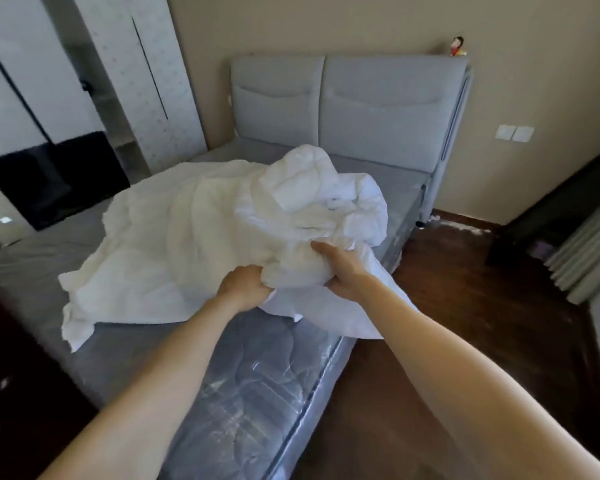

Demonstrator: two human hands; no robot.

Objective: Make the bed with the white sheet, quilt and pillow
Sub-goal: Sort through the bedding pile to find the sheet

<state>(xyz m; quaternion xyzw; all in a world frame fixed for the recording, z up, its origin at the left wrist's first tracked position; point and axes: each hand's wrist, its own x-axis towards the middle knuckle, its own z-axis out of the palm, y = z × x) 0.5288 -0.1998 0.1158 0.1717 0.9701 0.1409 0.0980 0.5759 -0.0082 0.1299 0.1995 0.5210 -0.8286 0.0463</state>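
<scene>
Left hand [245, 284] with fingers curled tight into a bunch of white bedding [201, 237], gripping it at the near edge of the heap. Right hand [340, 271] just beside at three o'clock, fingers [321, 249] hooked over the top of the same bunch and thumb under it, holding the cloth between them. Both forearms bare, reaching in from six o'clock.

Bedding crumpled in one white pile across the middle of the bed, puffed up highest at twelve o'clock from the hands, spreading flat and wide toward nine o'clock, one thin flap [347, 313] hanging over the bed's right edge at four o'clock. Hard to tell sheet from quilt in this heap; thicker padded folds at the top possibly the quilt, the thin flap possibly the sheet. No pillow told apart from the rest.

Under the pile a grey quilted mattress [257, 382], its near part under clear glossy plastic wrap, creased and catching light. At twelve o'clock a pale grey padded headboard [347, 98] in two panels, upright against a beige wall. On its top right corner a small red and yellow figurine [457, 46], too small to make out further.

At two o'clock a pair of white wall switches [515, 134]. At ten o'clock a tall white wardrobe [146, 74] with a dark line down its door. At three o'clock dark wooden floor [465, 306], and at the far right edge pale curtain folds [589, 251].

No readable writing or labels anywhere.
</scene>
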